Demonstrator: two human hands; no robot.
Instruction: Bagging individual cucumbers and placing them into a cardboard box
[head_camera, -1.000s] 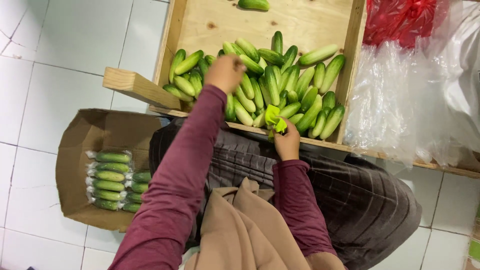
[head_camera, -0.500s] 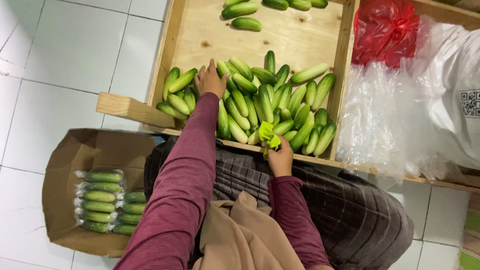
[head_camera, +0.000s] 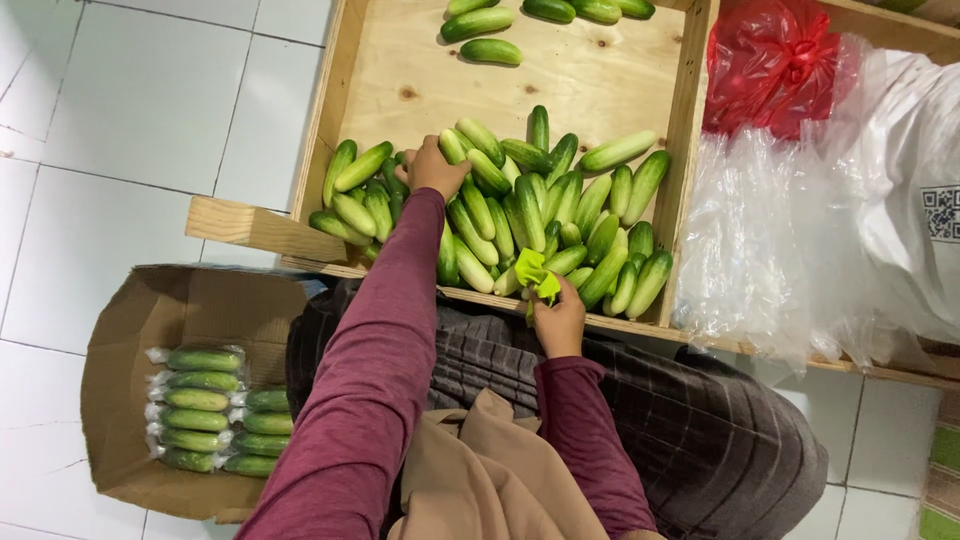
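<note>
White tile floor; left hand (head_camera: 432, 168) grip on cucumbers (head_camera: 520, 210), fingers hidden; right hand (head_camera: 560, 320) clamps green strip (head_camera: 536, 272).

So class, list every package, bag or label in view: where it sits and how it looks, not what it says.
Wrapped cucumber packs: clear film, green, stacked in the brown cardboard box, lower left.
Red plastic bag: crumpled, upper right.
Clear plastic bags: heaped right of the wooden crate.
Square black-and-white code label: on a white bag, far right.

Wrapped cucumber packs (head_camera: 205, 408) in cardboard box (head_camera: 120, 330)
</note>
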